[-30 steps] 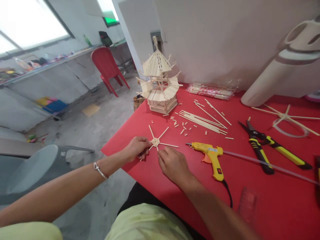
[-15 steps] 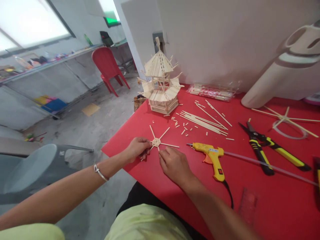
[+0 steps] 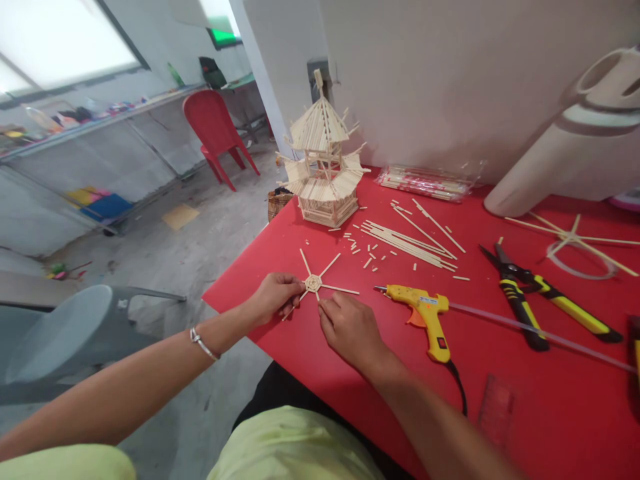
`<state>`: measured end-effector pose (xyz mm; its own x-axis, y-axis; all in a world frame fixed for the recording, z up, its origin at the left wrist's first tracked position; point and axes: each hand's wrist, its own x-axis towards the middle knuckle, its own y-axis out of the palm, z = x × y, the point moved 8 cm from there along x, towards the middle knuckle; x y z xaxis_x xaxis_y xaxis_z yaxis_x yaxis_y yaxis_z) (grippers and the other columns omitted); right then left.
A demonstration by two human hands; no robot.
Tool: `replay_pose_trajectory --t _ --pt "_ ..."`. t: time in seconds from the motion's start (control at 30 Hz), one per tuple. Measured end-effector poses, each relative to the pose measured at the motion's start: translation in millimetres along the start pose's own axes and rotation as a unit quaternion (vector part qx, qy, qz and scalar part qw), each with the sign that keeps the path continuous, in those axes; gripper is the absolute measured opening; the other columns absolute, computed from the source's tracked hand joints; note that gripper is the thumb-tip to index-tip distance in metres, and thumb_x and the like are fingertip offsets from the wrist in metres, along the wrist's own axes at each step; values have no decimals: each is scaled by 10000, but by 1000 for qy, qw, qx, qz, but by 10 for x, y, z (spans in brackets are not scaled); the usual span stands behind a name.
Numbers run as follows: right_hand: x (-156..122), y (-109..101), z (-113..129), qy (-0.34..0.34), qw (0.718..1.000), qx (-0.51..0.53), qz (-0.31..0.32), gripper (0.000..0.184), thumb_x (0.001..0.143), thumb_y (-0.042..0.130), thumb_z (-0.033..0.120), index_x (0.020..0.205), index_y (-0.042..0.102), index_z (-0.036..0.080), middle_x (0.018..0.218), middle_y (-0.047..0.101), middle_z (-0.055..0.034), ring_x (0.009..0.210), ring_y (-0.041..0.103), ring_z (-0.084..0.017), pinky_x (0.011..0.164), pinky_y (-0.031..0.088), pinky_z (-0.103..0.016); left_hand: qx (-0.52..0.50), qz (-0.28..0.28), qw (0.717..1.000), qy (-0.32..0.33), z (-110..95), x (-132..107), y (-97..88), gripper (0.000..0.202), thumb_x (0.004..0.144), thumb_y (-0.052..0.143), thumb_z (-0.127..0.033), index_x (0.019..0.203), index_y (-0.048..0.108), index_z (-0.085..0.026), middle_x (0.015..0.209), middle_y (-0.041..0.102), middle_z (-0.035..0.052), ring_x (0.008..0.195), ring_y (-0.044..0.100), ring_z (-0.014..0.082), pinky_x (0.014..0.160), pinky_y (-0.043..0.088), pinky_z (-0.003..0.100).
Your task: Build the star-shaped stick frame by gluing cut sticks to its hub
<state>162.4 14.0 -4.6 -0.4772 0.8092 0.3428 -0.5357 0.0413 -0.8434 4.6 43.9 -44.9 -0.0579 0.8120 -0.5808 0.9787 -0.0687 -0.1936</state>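
Note:
A small star-shaped frame of wooden sticks point(image 3: 313, 283), with thin spokes round a woven-looking polygon hub, is near the left edge of the red table. My left hand point(image 3: 281, 294) pinches it at its left side, by a spoke close to the hub. At the lower right, my right hand point(image 3: 350, 321) has its fingers closed on the end of another spoke, whose tip they hide. To the right of that hand lies a yellow hot glue gun point(image 3: 420, 303), its nozzle pointing left toward the frame.
Behind stands a stick pagoda model point(image 3: 327, 157). Loose sticks point(image 3: 407, 243) and cut bits lie mid-table, with a bag of sticks point(image 3: 430, 183) by the wall. Yellow-black cutters point(image 3: 520, 280), a ruler point(image 3: 496, 408) and a larger stick star point(image 3: 570, 237) are at right.
Almost nothing differs. Both hands keep their hold on the star-shaped frame, and the whole view has shifted very slightly.

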Motion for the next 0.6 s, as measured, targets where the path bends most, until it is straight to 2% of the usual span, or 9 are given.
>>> replay_pose_trajectory --t 0.27,0.43,0.6 --pt "-7 -4 -1 -1 1000 -4 1 205 950 474 244 848 648 205 794 614 -31 736 550 -148 631 290 -287 -10 -10 1000 7 -10 -9 -5 181 763 663 -290 689 568 -153 440 549 -34 254 401 77 276 331 205" --pt "-5 4 1 -3 1000 1 4 189 946 480 234 879 656 209 804 618 -32 751 554 -149 634 297 -289 6 5 999 37 -5 -17 -9 203 729 721 -295 742 588 -143 453 554 -42 267 440 77 282 339 191" --pt "-8 2 -3 0 1000 -7 -1 207 953 467 241 866 652 207 802 616 -33 746 548 -147 640 290 -283 49 -12 996 71 -29 -65 -16 216 769 697 -332 788 584 -148 438 536 -61 278 472 82 278 323 167"
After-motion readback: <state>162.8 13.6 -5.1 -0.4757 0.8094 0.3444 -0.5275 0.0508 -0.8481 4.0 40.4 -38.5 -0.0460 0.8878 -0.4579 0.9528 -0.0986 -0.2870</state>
